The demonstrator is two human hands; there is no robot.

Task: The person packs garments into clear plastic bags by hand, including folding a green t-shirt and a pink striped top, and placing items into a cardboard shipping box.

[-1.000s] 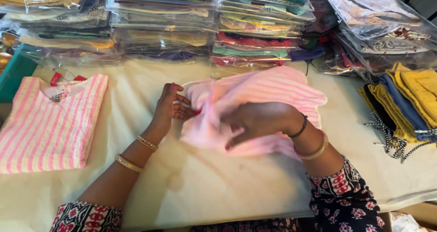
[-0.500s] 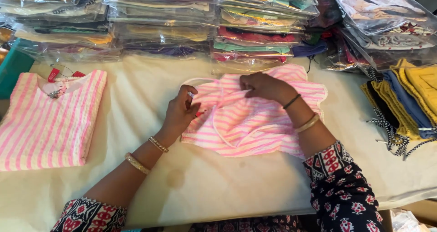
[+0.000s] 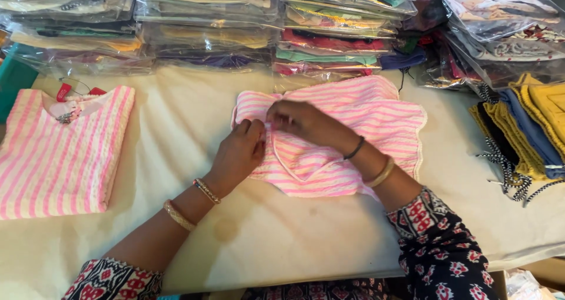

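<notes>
While pinched: crinkled striped garment (image 3: 347,141).

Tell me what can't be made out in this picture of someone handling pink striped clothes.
All in the head view:
- The middle of the pink striped garment: covered by the left hand and right hand.
- The right hand's fingertips: tucked into the cloth.
- The folded pink striped garment: cut off by the left edge.
- The bagged clothes: blurred by glossy plastic.

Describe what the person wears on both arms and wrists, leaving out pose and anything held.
Both arms have dark sleeves printed with red and white flowers. The left hand has two gold bangles on its wrist and forearm. The right hand has a thin black band and a gold bangle. Both hands are bare, with no gloves.
</notes>
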